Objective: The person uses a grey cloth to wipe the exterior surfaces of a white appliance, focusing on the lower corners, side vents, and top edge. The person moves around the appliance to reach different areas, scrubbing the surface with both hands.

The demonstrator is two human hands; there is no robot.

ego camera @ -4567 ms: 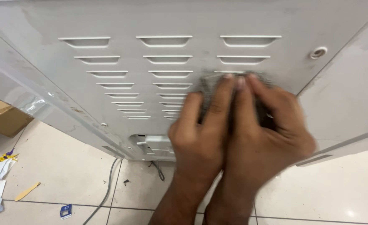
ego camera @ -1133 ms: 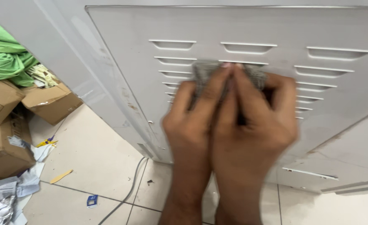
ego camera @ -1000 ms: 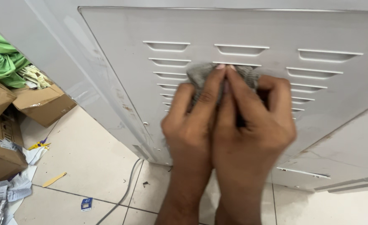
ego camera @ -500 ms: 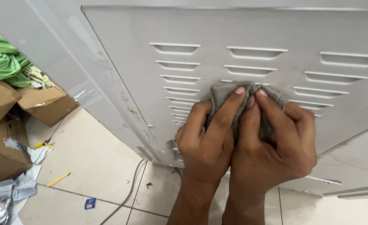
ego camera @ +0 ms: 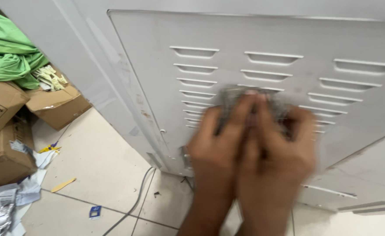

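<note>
Both my hands press a grey cloth [ego camera: 234,94] flat against the white metal back panel [ego camera: 157,52] of an appliance, over its rows of vent slots [ego camera: 197,83]. My left hand [ego camera: 214,148] lies beside my right hand [ego camera: 284,153], fingers pointing up on the cloth. Both hands are blurred by motion. Most of the cloth is hidden under the fingers; only its upper edge shows.
Cardboard boxes [ego camera: 0,131] stand at the left with a green cloth [ego camera: 9,57] on top. Torn paper and scraps [ego camera: 9,201] litter the tiled floor [ego camera: 96,170]. A grey cable [ego camera: 135,205] runs from under the appliance across the tiles.
Both hands have slid the cloth upward and leftward over the vent slots since half a second ago, after moving down and right before that. The view has shifted slightly.
</note>
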